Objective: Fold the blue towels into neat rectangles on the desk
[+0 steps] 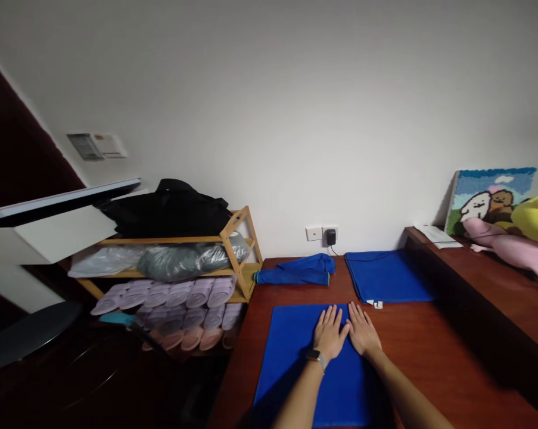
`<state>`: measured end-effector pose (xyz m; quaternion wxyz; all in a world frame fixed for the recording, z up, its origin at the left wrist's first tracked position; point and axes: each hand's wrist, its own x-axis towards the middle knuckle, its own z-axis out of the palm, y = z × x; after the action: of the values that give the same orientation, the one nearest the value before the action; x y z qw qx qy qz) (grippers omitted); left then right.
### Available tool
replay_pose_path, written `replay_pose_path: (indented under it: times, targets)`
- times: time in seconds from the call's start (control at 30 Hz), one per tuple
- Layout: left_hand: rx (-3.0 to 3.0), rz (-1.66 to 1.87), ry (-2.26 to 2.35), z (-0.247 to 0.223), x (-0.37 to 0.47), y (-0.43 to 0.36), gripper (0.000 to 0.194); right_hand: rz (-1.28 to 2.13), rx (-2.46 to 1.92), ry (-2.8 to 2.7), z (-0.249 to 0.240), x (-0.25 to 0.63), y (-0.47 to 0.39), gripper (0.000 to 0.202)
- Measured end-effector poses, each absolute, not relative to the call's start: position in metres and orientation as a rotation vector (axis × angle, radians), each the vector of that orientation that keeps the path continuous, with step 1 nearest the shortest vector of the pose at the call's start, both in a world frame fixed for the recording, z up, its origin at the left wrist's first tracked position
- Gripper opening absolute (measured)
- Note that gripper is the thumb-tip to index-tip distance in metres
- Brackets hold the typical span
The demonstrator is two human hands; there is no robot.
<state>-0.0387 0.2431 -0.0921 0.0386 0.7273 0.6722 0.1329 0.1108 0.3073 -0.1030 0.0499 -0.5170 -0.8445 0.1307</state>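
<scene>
A blue cloth (291, 339) lies spread flat on the reddish-brown wooden table (429, 351). My left hand (329, 335), with a watch (316, 356) on its wrist, rests palm down on the cloth's upper part, fingers stretched. Beside it my right hand (362, 331) also lies flat, near the cloth's right edge, the two thumbs close together. Farther back sits a folded blue cloth (389, 277) with white tags at its front edge. Left of that, a crumpled blue cloth (295, 271) lies by the wall. Both forearms cover part of the spread cloth.
Left of the table stands a wooden rack (246, 256) with a black bag (170, 208), plastic-wrapped items and rows of slippers (188, 293). A black plug (331, 236) with a cable sits in the wall socket. On the right are plush toys (510, 247) and a picture (487, 196).
</scene>
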Motion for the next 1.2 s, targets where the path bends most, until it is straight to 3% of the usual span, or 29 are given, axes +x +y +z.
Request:
replay_pose_path:
  times: [0.33,0.77,0.9,1.2]
  targets:
    - [1.879,0.187,2.488,-0.08,-0.203,0.187,0.071,0.373,-1.597,-2.537,-0.111,0.11,0.308,0.071]
    - [1.949,0.229,2.454,-0.078,-0.215,0.186,0.067,0.369,-1.621,-2.523,-0.108,0.113,0.287,0.07]
    - [2.014,0.287,2.446,-0.066,-0.184,0.189,0.067,0.39,-1.649,-2.535,-0.107,0.113,0.279,0.07]
    - [2.266,0.457,2.009,-0.089,0.0,0.191,0.068,0.374,-1.602,-2.561,-0.103,0.114,0.28,0.068]
